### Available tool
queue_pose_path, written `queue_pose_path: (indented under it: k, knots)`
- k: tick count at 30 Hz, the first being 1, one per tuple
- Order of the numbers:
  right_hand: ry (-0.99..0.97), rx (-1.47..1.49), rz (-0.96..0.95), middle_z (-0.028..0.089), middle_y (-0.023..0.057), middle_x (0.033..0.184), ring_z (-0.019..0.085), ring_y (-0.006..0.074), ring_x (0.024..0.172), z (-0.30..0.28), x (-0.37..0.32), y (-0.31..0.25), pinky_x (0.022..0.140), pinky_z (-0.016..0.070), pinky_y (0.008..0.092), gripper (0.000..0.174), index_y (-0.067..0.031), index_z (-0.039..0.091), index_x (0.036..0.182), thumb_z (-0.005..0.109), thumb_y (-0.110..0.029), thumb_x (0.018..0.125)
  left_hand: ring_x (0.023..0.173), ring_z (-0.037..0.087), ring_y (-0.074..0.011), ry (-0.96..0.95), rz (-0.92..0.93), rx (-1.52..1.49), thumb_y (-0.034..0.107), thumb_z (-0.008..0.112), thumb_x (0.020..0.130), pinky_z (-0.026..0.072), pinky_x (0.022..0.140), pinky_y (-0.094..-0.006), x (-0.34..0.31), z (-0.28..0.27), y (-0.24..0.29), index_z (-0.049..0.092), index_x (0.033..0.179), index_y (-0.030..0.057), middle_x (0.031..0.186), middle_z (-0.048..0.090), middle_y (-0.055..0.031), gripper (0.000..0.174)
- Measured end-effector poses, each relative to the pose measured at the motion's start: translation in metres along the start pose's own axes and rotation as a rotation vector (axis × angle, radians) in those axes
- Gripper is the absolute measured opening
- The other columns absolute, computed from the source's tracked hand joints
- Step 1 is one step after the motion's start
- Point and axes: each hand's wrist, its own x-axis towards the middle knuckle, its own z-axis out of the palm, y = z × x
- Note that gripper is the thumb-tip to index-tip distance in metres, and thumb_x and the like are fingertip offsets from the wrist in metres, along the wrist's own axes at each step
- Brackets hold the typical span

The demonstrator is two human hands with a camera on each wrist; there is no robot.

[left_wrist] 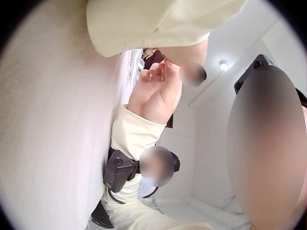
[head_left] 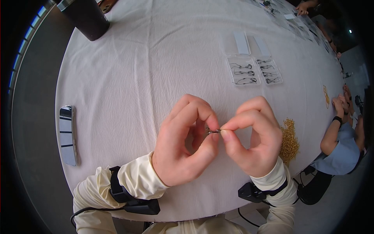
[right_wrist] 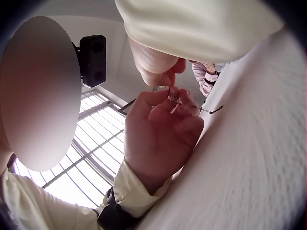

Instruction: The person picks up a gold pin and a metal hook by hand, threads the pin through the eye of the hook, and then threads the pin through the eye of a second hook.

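My left hand (head_left: pixel 185 140) pinches a small dark, wiry piece (head_left: pixel 212 131) between thumb and index finger, over the white cloth. From the right side, my right hand (head_left: pixel 253 134) pinches the other end of it with thumb and index finger. The two sets of fingertips nearly meet. In the right wrist view a thin dark strand (right_wrist: pixel 211 110) with a bent tip sticks out past the left hand (right_wrist: pixel 163 129), and shiny bits show among its fingers. The piece is mostly covered by the fingers, so I cannot tell its kind.
Beyond the hands stand two clear lidded boxes (head_left: pixel 244 76) holding dark looped strands. A tangled golden pile (head_left: pixel 289 142) lies right of the right hand. A phone (head_left: pixel 69 134) lies at the left, a dark tumbler (head_left: pixel 86 19) at far left. Other people sit along the right edge.
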Motion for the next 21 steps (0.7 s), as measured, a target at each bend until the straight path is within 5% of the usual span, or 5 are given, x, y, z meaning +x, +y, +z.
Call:
queue_pose_path:
  k: [21]
  knots:
    - [0.051,-0.024,-0.051,0.057,0.0050,0.083,0.054,0.0217,0.077,0.0048,-0.0003,-0.0019,0.067,0.0453,0.0323,0.020,-0.0066,0.067,0.083,0.075,0.004,0.068,0.071,0.045,-0.0071,0.020,-0.007,-0.080,0.001,0.062,0.084,0.0394,0.057,-0.0215,-0.0022,0.0025,-0.0043,0.054,0.093,0.0041,0.099,0.049,-0.0037,0.012]
